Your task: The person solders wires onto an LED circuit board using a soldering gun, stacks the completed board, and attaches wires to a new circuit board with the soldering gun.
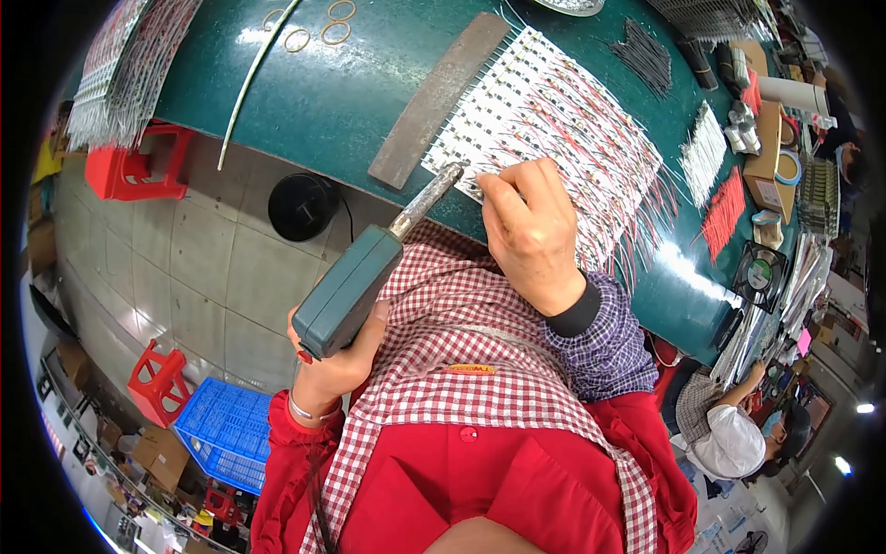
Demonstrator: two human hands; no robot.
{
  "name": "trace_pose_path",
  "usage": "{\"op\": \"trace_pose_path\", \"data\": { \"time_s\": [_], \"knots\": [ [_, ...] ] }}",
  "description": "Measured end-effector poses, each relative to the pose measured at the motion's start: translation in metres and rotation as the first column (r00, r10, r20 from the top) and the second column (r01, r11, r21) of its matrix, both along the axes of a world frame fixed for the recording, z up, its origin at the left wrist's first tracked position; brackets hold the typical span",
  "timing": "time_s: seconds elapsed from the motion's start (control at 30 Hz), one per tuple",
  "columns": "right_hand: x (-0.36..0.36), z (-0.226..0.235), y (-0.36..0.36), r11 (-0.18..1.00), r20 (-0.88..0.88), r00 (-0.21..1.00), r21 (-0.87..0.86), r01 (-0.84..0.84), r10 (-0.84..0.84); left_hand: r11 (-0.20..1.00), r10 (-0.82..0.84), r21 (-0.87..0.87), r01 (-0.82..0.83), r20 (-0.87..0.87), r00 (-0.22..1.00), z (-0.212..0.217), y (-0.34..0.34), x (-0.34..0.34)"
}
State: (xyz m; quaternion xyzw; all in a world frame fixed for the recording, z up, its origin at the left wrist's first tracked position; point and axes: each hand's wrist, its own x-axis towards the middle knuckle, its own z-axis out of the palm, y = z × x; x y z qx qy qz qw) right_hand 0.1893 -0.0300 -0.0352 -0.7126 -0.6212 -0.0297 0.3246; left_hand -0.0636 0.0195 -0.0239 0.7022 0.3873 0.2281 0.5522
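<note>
My left hand (340, 355) is wrapped round the boxy dark green handle of a soldering gun (355, 286). Its metal barrel points up and right, with the tip at the near left edge of a white circuit board panel (475, 120). Rows of small dark parts and many red, white and black wires cover the panel. Just right of the tip, my right hand (531, 226) is closed in a pinch over the panel's near edge. Whatever lies between those fingertips is too small to make out. A flat rusty metal bar (438, 97) lies along the panel's left side.
Bundles of black wires (643, 60), white wires (706, 152) and red wires (723, 212) lie right on the green table (277, 102). A small fan (760, 270) stands beyond. Below left are a black bin (303, 206), red stools (157, 374) and a blue crate (226, 425). Another person (729, 434) sits at right.
</note>
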Motion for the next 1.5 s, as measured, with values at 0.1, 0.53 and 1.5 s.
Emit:
{"op": "trace_pose_path", "data": {
  "time_s": [0.1,0.53,1.5],
  "knots": [
    [0.001,0.004,0.000,1.000,0.001,1.000,0.001,-0.008,0.008,0.995,-0.040,0.090,0.039,0.006,0.999,0.002,0.000,-0.001],
    [0.039,0.040,-0.003,0.995,-0.132,0.989,-0.080,0.057,-0.067,0.994,0.111,0.014,-0.110,-0.059,0.992,0.010,-0.003,0.010],
    [0.002,0.004,-0.004,0.998,-0.234,0.972,-0.063,-0.015,0.000,0.991,0.131,0.005,-0.130,-0.055,0.990,0.010,-0.008,0.003]
  ]
}}
